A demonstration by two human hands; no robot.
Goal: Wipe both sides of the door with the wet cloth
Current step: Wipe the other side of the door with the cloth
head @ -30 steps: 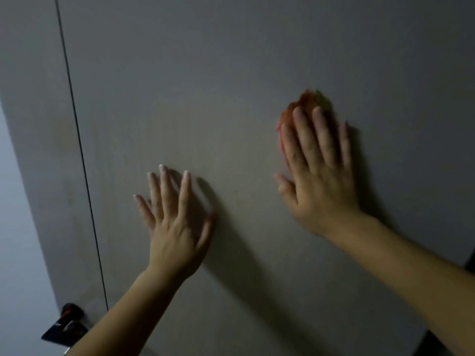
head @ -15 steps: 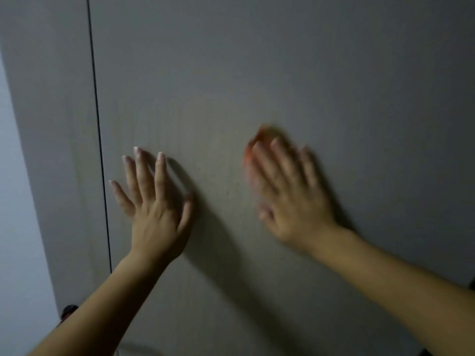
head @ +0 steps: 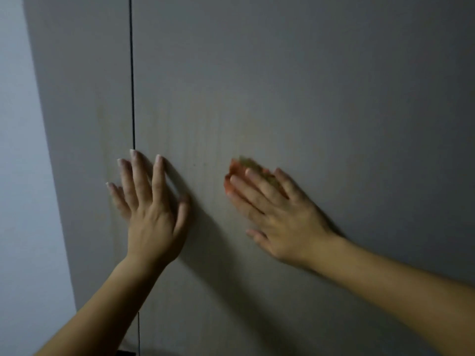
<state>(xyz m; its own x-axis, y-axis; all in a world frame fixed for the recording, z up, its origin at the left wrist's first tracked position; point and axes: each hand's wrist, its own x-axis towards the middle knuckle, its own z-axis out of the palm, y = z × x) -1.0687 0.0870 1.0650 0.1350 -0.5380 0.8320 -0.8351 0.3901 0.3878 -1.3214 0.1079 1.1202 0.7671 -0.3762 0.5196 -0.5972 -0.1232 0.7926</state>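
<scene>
The right hand [head: 280, 217], fingers straight, has slid the orange cloth [head: 239, 168] toward 7 o'clock, so more door [head: 308, 86] is wiped. The left hand [head: 151, 209] rests flat, fingers wide.

No writing, label, brand, number or sign could be read anywhere in the view. The grey door [head: 308, 98] showed a plain face, and the orange cloth [head: 234, 172] under the right hand [head: 288, 222] was too blurred to show any marking.
</scene>
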